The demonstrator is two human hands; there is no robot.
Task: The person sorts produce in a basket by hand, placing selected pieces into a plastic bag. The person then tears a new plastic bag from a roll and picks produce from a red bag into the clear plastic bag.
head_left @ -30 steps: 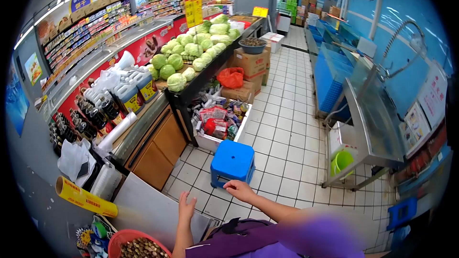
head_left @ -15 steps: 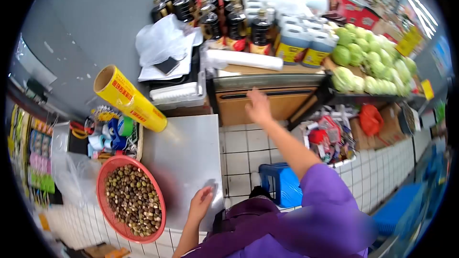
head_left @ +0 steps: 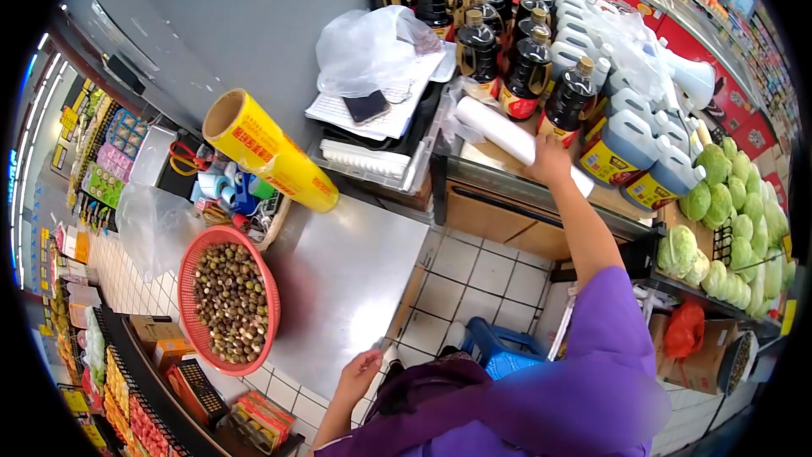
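My right hand [head_left: 551, 159] is on a white plastic roll [head_left: 501, 130] lying along the counter edge, its fingers wrapped over the roll. Dark sauce bottles [head_left: 529, 68] and blue-grey jugs [head_left: 622, 148] stand just behind it. Low over the metal table's near edge, my left hand [head_left: 364, 370] has its fingers curled together; whether anything small is in them I cannot make out. A red basket [head_left: 272, 305] of brown-green nuts or snails sits at the metal table's [head_left: 338, 262] left side. A yellow cardboard-cored roll [head_left: 271, 152] leans at the table's back.
Papers with a phone [head_left: 366, 107] and plastic bags lie left of the bottles. Cabbages [head_left: 736, 211] are stacked at the right. A blue stool [head_left: 507, 351] stands on the floor beside me. Scissors and tape rolls [head_left: 216, 186] fill a box behind the basket.
The view has swung left from the aisle to the metal table and counter. My right hand has reached out to the white roll. My left hand's fingers have drawn together.
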